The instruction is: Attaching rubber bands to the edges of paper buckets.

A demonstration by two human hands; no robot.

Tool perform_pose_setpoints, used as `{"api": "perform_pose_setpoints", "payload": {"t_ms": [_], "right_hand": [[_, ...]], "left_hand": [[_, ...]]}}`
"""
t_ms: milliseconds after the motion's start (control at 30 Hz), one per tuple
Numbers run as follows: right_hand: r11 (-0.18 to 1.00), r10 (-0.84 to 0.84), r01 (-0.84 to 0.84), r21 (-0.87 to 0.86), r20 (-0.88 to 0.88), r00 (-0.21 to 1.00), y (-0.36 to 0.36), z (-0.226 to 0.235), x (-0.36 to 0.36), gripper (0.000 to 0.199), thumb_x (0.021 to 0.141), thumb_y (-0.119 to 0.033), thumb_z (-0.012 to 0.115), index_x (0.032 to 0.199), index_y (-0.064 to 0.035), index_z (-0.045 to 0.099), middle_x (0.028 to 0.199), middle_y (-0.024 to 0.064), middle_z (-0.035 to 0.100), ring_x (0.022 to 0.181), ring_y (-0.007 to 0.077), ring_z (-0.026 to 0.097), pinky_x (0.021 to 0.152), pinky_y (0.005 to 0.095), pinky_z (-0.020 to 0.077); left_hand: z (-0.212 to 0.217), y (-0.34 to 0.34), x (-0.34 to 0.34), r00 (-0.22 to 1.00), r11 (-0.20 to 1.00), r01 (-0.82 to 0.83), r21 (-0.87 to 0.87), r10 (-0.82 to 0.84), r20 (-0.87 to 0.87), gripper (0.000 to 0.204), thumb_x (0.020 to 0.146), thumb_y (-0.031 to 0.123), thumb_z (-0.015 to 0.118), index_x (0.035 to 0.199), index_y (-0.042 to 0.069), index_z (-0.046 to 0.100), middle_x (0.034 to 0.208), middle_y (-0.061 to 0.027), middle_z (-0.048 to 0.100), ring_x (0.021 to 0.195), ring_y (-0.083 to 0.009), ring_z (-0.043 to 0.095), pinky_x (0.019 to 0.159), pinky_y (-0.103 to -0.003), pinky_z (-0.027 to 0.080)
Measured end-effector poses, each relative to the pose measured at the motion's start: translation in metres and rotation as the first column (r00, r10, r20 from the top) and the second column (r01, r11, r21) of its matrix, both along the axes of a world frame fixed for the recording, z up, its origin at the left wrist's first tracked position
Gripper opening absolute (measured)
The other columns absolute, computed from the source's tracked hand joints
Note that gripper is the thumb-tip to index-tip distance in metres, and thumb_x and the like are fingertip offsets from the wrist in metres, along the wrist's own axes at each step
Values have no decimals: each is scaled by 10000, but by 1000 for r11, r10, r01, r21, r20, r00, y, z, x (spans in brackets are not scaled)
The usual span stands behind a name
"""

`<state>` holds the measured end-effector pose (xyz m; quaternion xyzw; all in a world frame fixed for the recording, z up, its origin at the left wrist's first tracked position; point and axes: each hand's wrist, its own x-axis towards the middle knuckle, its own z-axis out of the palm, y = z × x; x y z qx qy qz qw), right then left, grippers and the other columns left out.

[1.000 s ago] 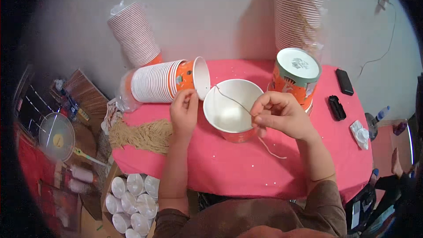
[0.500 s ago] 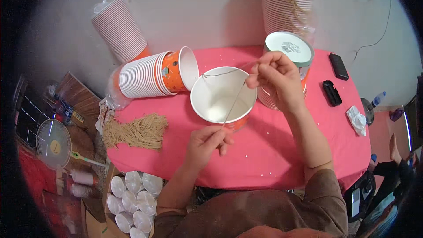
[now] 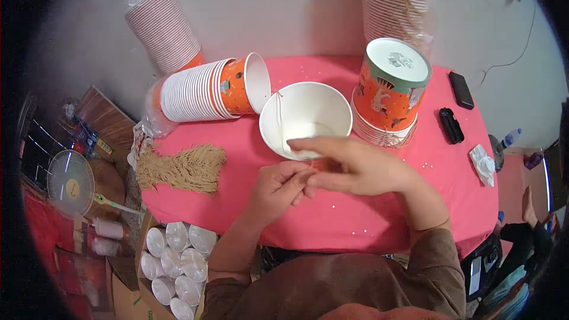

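Observation:
A white-lined paper bucket (image 3: 306, 104) stands mouth-up in front of me. A thin string (image 3: 280, 112) hangs from its left rim down inside the bowl. Just outside the near rim, my left hand (image 3: 275, 189) is closed in a pinch on the string's end, mostly hidden between the fingers. My right hand (image 3: 361, 169) reaches across from the right with fingers stretched out and apart from its thumb. Its fingertips lie over the near rim, and the thumb meets my left fingertips. Whether string passes between the right fingers is hidden.
Nested orange buckets (image 3: 198, 92) lie at the left, above a bundle of tan strings (image 3: 184, 169). Upside-down stacked buckets (image 3: 388, 98) stand at the right, near a black case (image 3: 451, 125) and crumpled tissue (image 3: 482, 165). A carton of clear cups (image 3: 178, 261) sits below the left table edge.
My right hand came down from above the bucket's right rim to my left hand, and its fingers spread. The string, stretched between my hands before, now drops inside the bucket.

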<state>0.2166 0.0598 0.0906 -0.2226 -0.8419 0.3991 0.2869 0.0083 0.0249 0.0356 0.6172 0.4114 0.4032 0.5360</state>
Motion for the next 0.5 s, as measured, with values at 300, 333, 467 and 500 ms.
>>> {"api": "perform_pose_setpoints", "payload": {"t_ms": [300, 333, 467, 500], "right_hand": [[966, -106, 98, 239, 19, 994, 5, -5, 3, 112, 826, -91, 656, 915, -23, 650, 824, 144, 660, 770, 345, 653, 649, 419, 508], [944, -125, 122, 308, -12, 992, 5, -5, 2, 89, 810, -89, 657, 877, -31, 647, 787, 136, 646, 749, 343, 645, 633, 424, 501], [911, -146, 142, 386, -20, 989, 6, -9, 4, 77, 786, -102, 659, 834, -45, 638, 741, 121, 633, 732, 329, 639, 619, 428, 497], [912, -148, 144, 385, -19, 989, 7, -9, 5, 77, 786, -102, 659, 834, -45, 638, 741, 121, 633, 732, 329, 639, 619, 428, 497]], "left_hand": [[3, 0, 5, 999, 998, 34, -45, -33, 37, 246, 1001, 163, 484, 917, -4, 643, 672, -1, 591, 553, -58, 504, 504, -204, 420], [2, 0, 6, 995, 997, 34, -66, -28, 97, 259, 1006, 180, 488, 934, -10, 648, 682, 4, 585, 574, -49, 503, 523, -201, 424], [0, 0, 3, 996, 996, 88, -12, -87, 33, 218, 992, 150, 509, 927, -6, 647, 753, -9, 622, 601, -49, 528, 532, -205, 435], [1, 0, 6, 1000, 999, 28, 40, -28, 9, 160, 965, 117, 546, 941, -3, 648, 788, -28, 640, 626, -56, 549, 548, -205, 447]]}}
